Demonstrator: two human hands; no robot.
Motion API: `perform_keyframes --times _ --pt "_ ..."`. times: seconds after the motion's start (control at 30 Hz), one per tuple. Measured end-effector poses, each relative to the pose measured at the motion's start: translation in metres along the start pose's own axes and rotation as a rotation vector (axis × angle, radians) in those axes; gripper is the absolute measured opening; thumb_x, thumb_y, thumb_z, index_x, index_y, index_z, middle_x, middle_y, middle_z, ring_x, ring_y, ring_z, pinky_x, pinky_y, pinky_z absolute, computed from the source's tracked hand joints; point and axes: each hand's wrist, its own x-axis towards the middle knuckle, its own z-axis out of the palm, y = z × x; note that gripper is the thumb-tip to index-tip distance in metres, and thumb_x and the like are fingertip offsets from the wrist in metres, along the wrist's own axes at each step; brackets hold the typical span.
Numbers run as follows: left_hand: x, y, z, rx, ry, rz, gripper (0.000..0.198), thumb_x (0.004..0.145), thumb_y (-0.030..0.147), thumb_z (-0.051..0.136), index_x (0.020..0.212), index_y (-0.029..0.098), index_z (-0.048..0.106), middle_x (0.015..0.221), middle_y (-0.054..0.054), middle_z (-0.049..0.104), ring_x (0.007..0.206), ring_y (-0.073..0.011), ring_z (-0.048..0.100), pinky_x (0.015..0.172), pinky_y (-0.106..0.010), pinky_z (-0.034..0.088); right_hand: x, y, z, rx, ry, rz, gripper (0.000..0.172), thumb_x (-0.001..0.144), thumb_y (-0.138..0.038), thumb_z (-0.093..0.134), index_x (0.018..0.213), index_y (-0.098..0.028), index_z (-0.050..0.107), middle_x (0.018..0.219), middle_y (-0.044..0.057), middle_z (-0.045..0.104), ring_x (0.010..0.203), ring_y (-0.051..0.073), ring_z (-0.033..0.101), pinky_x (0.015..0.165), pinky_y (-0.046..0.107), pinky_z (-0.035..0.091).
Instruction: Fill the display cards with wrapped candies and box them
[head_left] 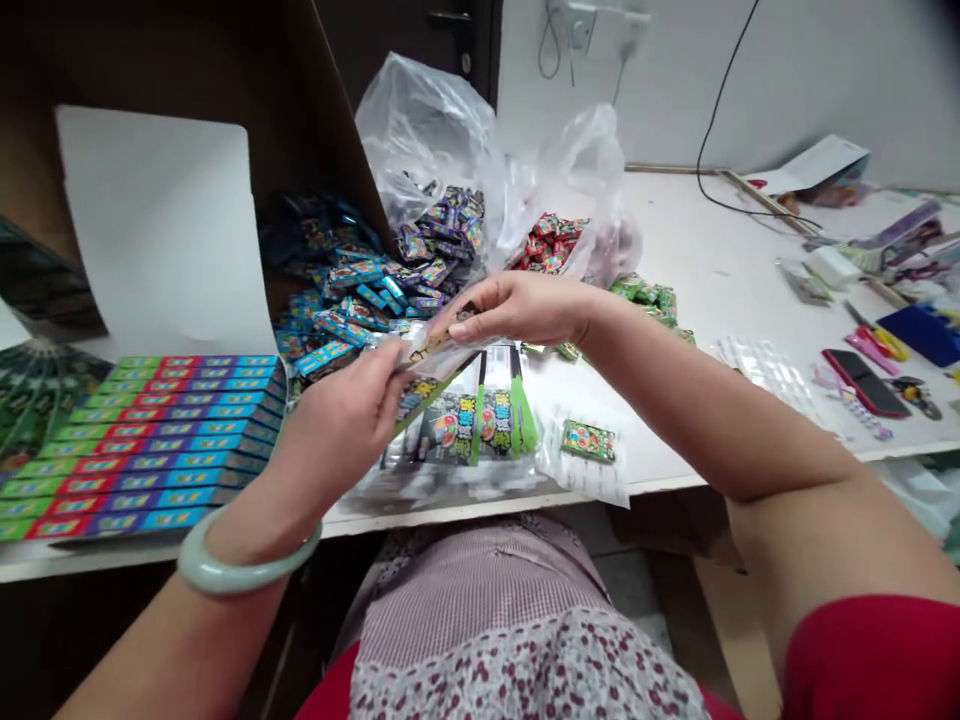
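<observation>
My left hand point(341, 420) and my right hand point(517, 305) both pinch a clear printed plastic sleeve point(427, 365) held above the white table's front edge. Under it lies a stack of flat printed sleeves point(480, 420) with green edges. One small green candy pack point(589, 440) rests on clear film just right of the stack. A heap of small blue candy packs point(360, 295) lies behind my hands. Filled strips in green, red and blue rows point(150, 440) are stacked at the left.
Clear plastic bags hold purple packs point(446, 225) and red packs point(551, 240) at the back. Green packs point(645, 295) lie beside them. A brown carton point(172, 60) with a white sheet stands at the left. A phone point(862, 380), scissors point(874, 335) and clutter occupy the right side.
</observation>
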Motion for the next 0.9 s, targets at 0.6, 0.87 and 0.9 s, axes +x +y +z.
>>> perform_keyframes --times 0.6,0.87,0.9 --pt "-0.041 0.016 0.052 -1.493 0.126 -0.749 0.036 0.079 0.044 0.069 0.102 0.016 0.065 0.085 -0.007 0.073 0.079 -0.0226 0.069 0.072 -0.035 0.057 -0.021 0.086 0.113 0.430 0.504 0.090 0.033 0.071 -0.046 0.073 0.086 -0.020 0.058 0.080 0.001 0.068 0.070 0.015 0.064 0.069 0.032 0.055" --pt "-0.045 0.025 0.051 -1.521 0.300 -0.765 0.042 0.077 0.035 0.072 0.113 0.017 0.059 0.101 -0.008 0.071 0.092 -0.0215 0.067 0.082 -0.034 0.054 -0.054 0.093 0.140 0.382 0.282 0.177 0.037 0.076 -0.046 0.072 0.102 -0.022 0.061 0.100 0.006 0.071 0.095 0.022 0.067 0.090 0.043 0.055" --pt "-0.046 0.028 0.051 -1.531 0.348 -0.771 0.044 0.076 0.034 0.073 0.114 0.017 0.058 0.102 -0.008 0.071 0.092 -0.0210 0.067 0.082 -0.033 0.054 -0.059 0.093 0.145 0.357 0.283 0.183 0.039 0.076 -0.045 0.071 0.106 -0.022 0.061 0.105 0.007 0.070 0.100 0.023 0.066 0.093 0.044 0.054"
